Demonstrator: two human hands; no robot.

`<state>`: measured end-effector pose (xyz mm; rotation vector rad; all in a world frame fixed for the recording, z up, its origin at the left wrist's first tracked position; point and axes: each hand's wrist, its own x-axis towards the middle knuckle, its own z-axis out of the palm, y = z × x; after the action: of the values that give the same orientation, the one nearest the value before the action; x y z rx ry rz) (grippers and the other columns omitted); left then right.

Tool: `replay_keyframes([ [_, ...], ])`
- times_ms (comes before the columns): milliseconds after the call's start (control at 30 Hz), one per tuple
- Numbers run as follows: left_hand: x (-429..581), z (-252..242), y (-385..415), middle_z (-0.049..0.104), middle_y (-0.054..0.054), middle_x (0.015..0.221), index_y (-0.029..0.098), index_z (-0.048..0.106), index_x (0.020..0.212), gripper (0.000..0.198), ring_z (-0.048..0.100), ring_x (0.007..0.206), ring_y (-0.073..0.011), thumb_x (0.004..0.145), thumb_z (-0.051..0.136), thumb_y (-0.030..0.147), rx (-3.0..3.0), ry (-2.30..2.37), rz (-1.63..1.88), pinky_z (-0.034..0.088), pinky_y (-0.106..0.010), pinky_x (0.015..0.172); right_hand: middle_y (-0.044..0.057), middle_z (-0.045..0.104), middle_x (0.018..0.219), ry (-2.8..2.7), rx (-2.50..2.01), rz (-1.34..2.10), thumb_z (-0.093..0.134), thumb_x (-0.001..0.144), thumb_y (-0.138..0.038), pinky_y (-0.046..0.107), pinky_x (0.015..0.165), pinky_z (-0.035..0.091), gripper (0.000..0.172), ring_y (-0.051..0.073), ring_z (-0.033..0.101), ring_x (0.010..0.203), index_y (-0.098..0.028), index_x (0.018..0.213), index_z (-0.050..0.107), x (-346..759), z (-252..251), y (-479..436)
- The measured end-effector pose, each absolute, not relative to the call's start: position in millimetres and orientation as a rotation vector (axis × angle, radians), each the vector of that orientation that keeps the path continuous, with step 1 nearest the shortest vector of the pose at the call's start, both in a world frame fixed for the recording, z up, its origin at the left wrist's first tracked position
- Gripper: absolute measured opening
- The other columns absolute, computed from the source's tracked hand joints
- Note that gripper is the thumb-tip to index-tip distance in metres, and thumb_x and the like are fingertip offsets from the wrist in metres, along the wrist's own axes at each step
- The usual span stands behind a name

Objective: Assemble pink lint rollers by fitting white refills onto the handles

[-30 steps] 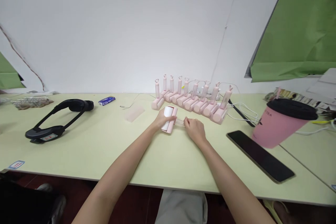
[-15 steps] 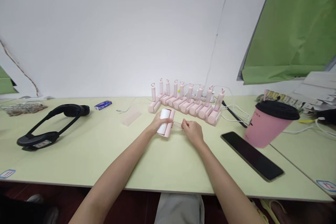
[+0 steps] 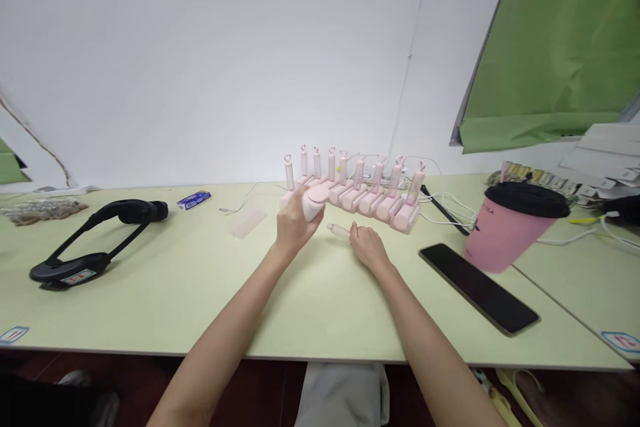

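Holding a pink roller (image 3: 314, 205) in the left grip (image 3: 293, 227), fingers closed round it, raised off the desk (image 3: 200, 293) just in front of a row of rollers (image 3: 373, 199). Pinching one end of a clear handle (image 3: 339, 231) in the right grip (image 3: 369, 248), low at the desk, apart from the roller. Lying to the left: a clear cover (image 3: 246, 221), a blue pack (image 3: 194, 199), a black headset (image 3: 95, 240). Lying to the right: a black phone (image 3: 477, 288), a lidded pink cup (image 3: 513, 230), white cables (image 3: 450, 210).
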<state>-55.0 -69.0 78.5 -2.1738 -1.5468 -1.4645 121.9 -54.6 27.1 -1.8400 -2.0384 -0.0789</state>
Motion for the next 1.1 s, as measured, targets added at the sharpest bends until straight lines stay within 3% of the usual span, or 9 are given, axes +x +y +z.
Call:
replay_keyframes([
  [167, -74, 71, -50, 0.051, -0.013, 0.108, 0.020, 0.031, 0.128, 0.048, 0.049, 0.100, -0.0269, 0.085, 0.043, 0.037, -1.931, -1.708, -1.090, 0.039, -0.032, 0.078, 0.012, 0.066, 0.074, -1.833, -1.926, -0.115, 0.006, 0.093, -0.035, 0.027, 0.061, 0.036, 0.066, 0.018, 0.061, 0.069, -0.015, 0.077, 0.067, 117, 33, -58],
  [333, -99, 24, -23, 0.054, -0.016, 0.099, 0.014, 0.039, 0.125, 0.059, 0.047, 0.099, -0.0305, 0.078, 0.051, 0.047, -1.994, -1.805, -0.521, 0.041, -0.039, 0.076, 0.009, 0.067, 0.074, -1.950, -1.827, -0.260, 0.017, 0.093, -0.037, 0.025, 0.061, 0.036, 0.053, 0.017, 0.062, 0.069, -0.017, 0.084, 0.065, 113, 32, -63],
  [500, -106, 13, -17, 0.044, -0.018, 0.127, 0.013, 0.030, 0.133, 0.065, 0.038, 0.117, -0.0302, 0.084, 0.032, 0.055, -2.026, -1.726, -0.744, 0.027, -0.049, 0.096, 0.008, 0.067, 0.075, -2.039, -1.773, -0.269, 0.018, 0.094, -0.032, 0.025, 0.060, 0.035, 0.049, 0.016, 0.061, 0.069, -0.018, 0.081, 0.064, 110, 26, -61],
  [567, -100, 23, -23, 0.036, -0.015, 0.136, 0.016, 0.024, 0.136, 0.061, 0.030, 0.125, -0.0270, 0.087, 0.028, 0.051, -2.124, -1.567, -0.888, 0.018, -0.049, 0.103, 0.009, 0.067, 0.074, -2.070, -1.766, -0.280, 0.022, 0.093, -0.030, 0.025, 0.059, 0.034, 0.047, 0.015, 0.061, 0.067, -0.017, 0.078, 0.064, 108, 23, -60],
  [633, -87, 31, -33, 0.036, -0.013, 0.137, 0.017, 0.024, 0.136, 0.064, 0.031, 0.125, -0.0246, 0.085, 0.033, 0.053, -2.343, -1.365, -0.919, 0.022, -0.043, 0.103, 0.009, 0.067, 0.072, -2.091, -1.736, -0.297, 0.025, 0.092, -0.029, 0.025, 0.057, 0.032, 0.045, 0.015, 0.060, 0.065, -0.016, 0.075, 0.064, 106, 21, -60],
  [700, -71, 33, -43, 0.045, -0.012, 0.129, 0.017, 0.034, 0.130, 0.065, 0.042, 0.116, -0.0234, 0.080, 0.041, 0.057, -2.619, -1.186, -0.773, 0.033, -0.037, 0.096, 0.008, 0.067, 0.071, -2.070, -1.695, -0.294, 0.028, 0.091, -0.030, 0.025, 0.056, 0.031, 0.043, 0.015, 0.059, 0.064, -0.017, 0.073, 0.065, 104, 21, -61],
  [800, -51, 26, -52, 0.060, -0.008, 0.102, 0.018, 0.055, 0.106, 0.046, 0.054, 0.096, -0.0216, 0.079, 0.045, 0.054, -2.775, -1.095, -0.464, 0.042, -0.033, 0.081, 0.005, 0.066, 0.064, -1.937, -1.636, -0.170, 0.028, 0.091, -0.034, 0.025, 0.055, 0.030, 0.046, 0.014, 0.057, 0.060, -0.019, 0.065, 0.063, 107, 25, -60],
  [967, -50, 20, -51, 0.060, -0.006, 0.082, 0.017, 0.054, 0.093, 0.023, 0.057, 0.080, -0.0186, 0.087, 0.038, 0.032, -2.522, -1.137, -0.391, 0.040, -0.028, 0.065, 0.003, 0.066, 0.067, -1.738, -1.540, -0.014, 0.024, 0.091, -0.042, 0.023, 0.060, 0.031, 0.052, 0.013, 0.057, 0.065, -0.020, 0.064, 0.062, 119, 34, -57],
  [1100, -52, 24, -52, 0.059, -0.008, 0.077, 0.016, 0.055, 0.090, 0.024, 0.058, 0.071, -0.0181, 0.089, 0.031, 0.020, -2.278, -1.274, -0.361, 0.037, -0.029, 0.061, 0.005, 0.062, 0.055, -1.908, -1.599, 0.259, 0.022, 0.090, -0.046, 0.024, 0.062, 0.033, 0.061, 0.015, 0.056, 0.059, -0.020, 0.050, 0.059, 120, 31, -55],
])
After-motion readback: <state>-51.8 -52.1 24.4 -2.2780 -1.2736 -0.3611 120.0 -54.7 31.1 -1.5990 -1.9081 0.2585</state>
